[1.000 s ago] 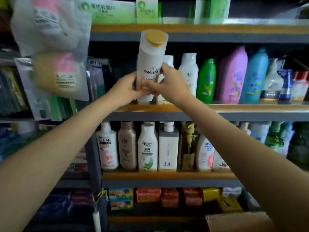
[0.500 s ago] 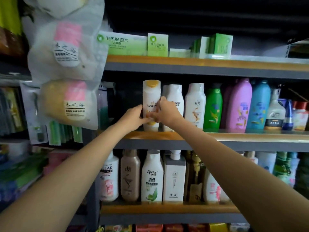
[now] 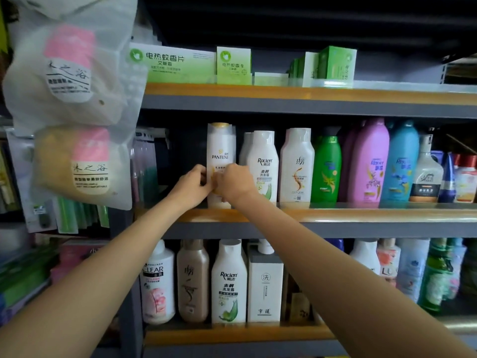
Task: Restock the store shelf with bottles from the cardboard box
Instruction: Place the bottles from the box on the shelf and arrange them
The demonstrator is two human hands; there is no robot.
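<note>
Both arms outstretched, left grip [image 3: 192,182] and right grip [image 3: 232,180] curled, touching

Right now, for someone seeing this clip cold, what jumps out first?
Two bare arms reach up to the middle shelf, where the left hand and right hand hold a white Pantene bottle standing upright at the left end of the row. Right of it runs a bright line-up: white Raclen bottle, green bottle, purple bottle, blue bottle. At upper left hang translucent bagged packs.
</note>
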